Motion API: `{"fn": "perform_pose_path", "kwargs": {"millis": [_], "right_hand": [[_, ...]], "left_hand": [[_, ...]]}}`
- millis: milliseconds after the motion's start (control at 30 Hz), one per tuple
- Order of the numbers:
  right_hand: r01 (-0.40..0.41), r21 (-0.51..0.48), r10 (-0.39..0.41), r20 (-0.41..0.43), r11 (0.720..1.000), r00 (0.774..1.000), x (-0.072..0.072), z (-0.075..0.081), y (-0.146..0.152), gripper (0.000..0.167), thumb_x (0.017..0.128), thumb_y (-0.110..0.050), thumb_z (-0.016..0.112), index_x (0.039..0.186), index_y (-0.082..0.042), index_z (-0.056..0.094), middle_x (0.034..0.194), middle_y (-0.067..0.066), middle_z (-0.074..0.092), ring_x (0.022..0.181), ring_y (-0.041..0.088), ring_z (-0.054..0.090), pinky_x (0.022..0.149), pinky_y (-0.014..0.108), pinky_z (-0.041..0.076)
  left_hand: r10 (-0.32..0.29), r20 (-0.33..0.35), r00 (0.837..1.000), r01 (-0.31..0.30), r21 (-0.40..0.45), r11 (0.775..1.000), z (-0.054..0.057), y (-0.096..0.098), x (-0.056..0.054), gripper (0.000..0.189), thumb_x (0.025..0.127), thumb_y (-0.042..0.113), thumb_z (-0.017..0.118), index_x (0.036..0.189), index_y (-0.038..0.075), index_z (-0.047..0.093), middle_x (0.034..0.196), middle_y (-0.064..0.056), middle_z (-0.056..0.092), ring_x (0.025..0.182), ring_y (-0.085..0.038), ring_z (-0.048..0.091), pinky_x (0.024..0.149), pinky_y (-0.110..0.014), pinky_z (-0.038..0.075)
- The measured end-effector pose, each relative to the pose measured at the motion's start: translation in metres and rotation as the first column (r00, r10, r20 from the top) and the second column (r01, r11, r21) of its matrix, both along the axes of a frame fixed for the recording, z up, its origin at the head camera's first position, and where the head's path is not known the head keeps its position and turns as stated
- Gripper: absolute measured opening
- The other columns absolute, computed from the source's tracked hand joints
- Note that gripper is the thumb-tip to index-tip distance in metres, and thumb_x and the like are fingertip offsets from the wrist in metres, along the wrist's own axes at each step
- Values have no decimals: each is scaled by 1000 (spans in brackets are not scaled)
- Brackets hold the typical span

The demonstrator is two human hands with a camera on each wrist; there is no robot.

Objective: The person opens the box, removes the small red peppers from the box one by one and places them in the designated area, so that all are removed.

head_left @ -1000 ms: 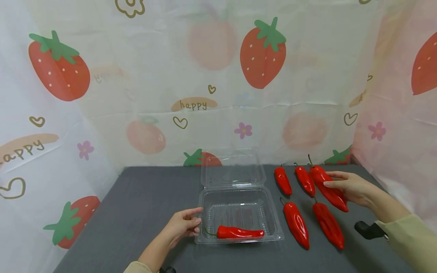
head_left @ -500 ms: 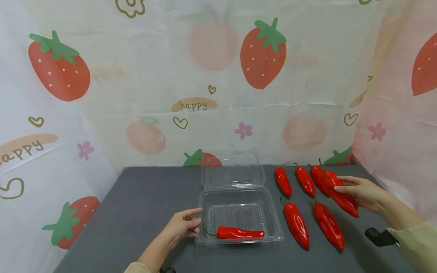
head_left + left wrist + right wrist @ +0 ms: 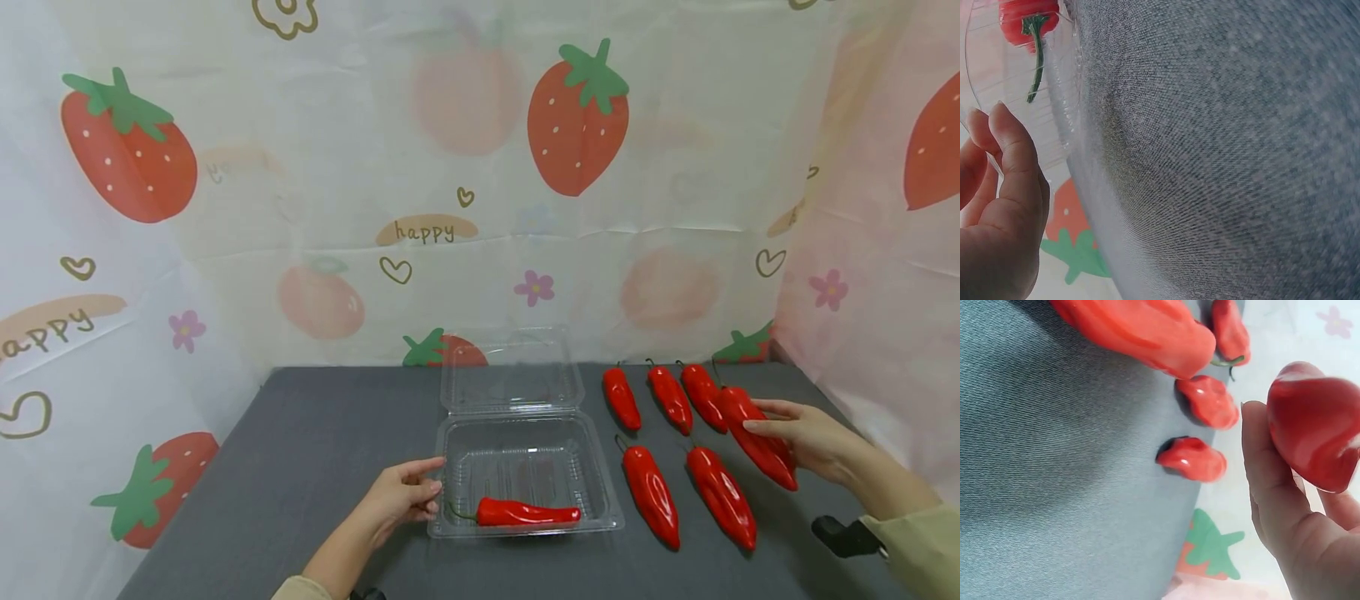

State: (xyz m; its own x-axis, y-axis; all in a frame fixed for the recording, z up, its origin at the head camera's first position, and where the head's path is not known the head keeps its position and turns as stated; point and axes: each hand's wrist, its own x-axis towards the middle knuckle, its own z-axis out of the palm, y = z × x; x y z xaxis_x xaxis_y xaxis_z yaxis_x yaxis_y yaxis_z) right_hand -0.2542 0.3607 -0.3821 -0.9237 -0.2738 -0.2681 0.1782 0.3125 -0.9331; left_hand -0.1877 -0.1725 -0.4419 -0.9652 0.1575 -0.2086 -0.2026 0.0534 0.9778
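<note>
My right hand [image 3: 813, 433] grips a long red pepper [image 3: 753, 437] around its side, at the right of the group. Its stem end points to the back. In the right wrist view that pepper [image 3: 1313, 428] lies between thumb and fingers, clear of the table. My left hand [image 3: 401, 496] pinches the left rim of a clear plastic clamshell box [image 3: 611, 504], whose lid [image 3: 513, 371] stands raised behind it. One red pepper [image 3: 528, 512] lies crosswise in the box near its front wall, its green stem [image 3: 1036, 62] toward my left hand.
Several more red peppers lie right of the box: three in a back row, including one [image 3: 702, 396] closest to the held pepper, and two in front, one [image 3: 722, 496] beside it. The dark grey table [image 3: 322, 442] meets a strawberry-print curtain [image 3: 337, 167] behind and at both sides.
My right hand has moved right and nearer to me with the pepper, uncovering the right pepper of the back row. The left hand and the box have stayed put.
</note>
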Motion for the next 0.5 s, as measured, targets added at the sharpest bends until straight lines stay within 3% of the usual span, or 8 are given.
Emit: {"fn": "perform_pose_path", "kwargs": {"millis": [500], "right_hand": [[61, 70, -63, 23, 996, 998, 5, -16, 9, 76, 100, -24, 55, 146, 16, 10, 103, -4, 61, 90, 16, 60, 79, 41, 52]], "left_hand": [[-2, 10, 1000, 2, -8, 1000, 1, 1, 0, 49, 95, -4, 56, 140, -12, 40, 76, -2, 56, 62, -9, 58, 59, -23, 52]]}}
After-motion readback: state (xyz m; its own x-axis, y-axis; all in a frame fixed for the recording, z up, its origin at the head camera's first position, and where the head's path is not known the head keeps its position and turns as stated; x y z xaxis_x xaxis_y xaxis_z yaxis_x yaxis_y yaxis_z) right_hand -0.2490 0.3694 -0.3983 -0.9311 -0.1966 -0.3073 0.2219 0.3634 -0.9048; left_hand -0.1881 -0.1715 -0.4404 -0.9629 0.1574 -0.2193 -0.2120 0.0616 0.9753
